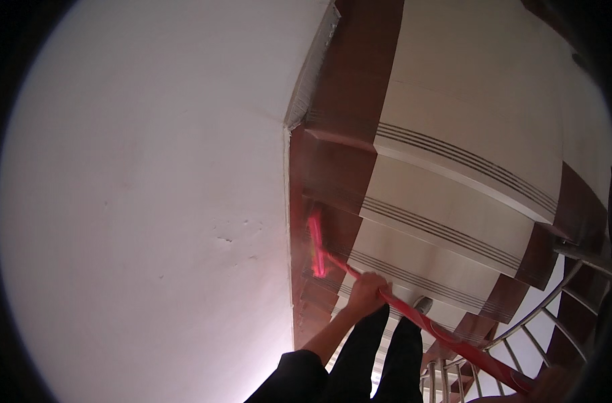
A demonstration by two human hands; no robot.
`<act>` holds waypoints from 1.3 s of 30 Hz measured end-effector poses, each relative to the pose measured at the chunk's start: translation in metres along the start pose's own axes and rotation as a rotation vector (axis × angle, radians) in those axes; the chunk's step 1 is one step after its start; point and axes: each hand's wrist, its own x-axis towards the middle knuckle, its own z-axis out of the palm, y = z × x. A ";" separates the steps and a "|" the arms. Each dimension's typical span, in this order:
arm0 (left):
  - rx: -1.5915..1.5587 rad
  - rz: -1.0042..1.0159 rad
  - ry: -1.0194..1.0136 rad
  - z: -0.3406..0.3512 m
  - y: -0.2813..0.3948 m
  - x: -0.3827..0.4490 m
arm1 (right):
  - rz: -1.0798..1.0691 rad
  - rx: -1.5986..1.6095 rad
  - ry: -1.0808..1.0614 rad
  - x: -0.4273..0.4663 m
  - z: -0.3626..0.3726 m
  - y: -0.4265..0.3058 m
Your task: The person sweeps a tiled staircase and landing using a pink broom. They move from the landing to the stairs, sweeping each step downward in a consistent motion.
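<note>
A broom with a red handle point(454, 342) crosses the lower part of the view at a slant. My left hand point(369, 294) grips the handle partway along, close in front of my dark-clothed legs. At the lower right, dim and partly cut off, my right hand point(552, 385) is closed around the handle's upper end. The pink broom head point(316, 244) is on the brown border of a stair, close beside the wall's base. Its bristles look blurred.
Stairs with cream treads point(437, 242), dark grooved lines and brown borders run down the view. A white wall point(149, 176) with chipped spots rises at left. A metal railing point(530, 315) curves along the right. One shoe point(423, 304) shows on a step.
</note>
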 end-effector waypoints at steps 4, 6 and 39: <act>0.059 -0.178 0.130 0.005 -0.078 -0.036 | 0.659 -0.036 0.706 -0.024 0.110 0.029; 0.032 -0.280 0.004 0.011 -0.130 -0.102 | 0.772 -0.116 0.222 -0.020 0.157 0.061; -0.185 -0.283 0.095 -0.011 0.033 -0.059 | 0.492 0.181 0.224 0.126 0.161 -0.039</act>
